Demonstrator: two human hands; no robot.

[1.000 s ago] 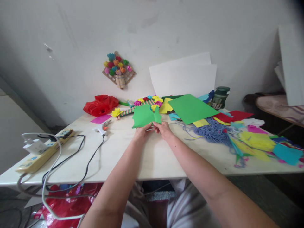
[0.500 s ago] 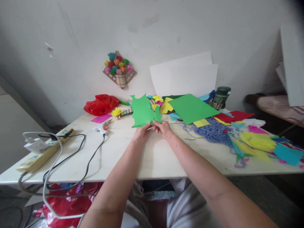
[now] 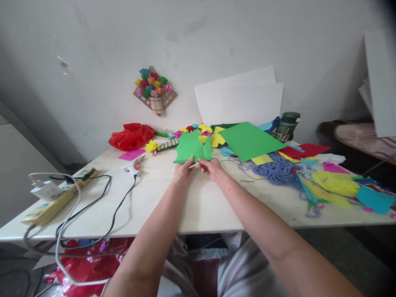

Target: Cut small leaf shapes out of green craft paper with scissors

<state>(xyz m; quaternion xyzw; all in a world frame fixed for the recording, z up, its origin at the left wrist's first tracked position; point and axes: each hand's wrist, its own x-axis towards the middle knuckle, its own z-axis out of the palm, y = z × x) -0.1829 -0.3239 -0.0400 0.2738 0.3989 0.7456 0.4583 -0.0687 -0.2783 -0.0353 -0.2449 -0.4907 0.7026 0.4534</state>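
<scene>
A piece of green paper (image 3: 190,147) with ragged, cut-out edges is held up over the middle of the table. My left hand (image 3: 183,170) pinches its lower edge, thumb on the near face. Close beside it, my right hand (image 3: 211,166) grips the same edge a little to the right. The fingertips behind the paper are hidden. Beyond the sheet lie small paper flowers (image 3: 204,128) in several colours, partly covered by it. To its left rests a striped strip (image 3: 168,144) with a yellow paper flower (image 3: 151,145) at its end.
A glue gun (image 3: 132,167) and its cord lie left, near a power strip (image 3: 62,198) with a white charger. At right are a large green sheet (image 3: 252,141), blue yarn (image 3: 276,172) and paper scraps. A red plastic bag (image 3: 132,137) sits at the back left.
The green paper has tilted away from me and looks shorter, so more flowers show behind it. My hands have stayed nearly in place, still holding its lower edge.
</scene>
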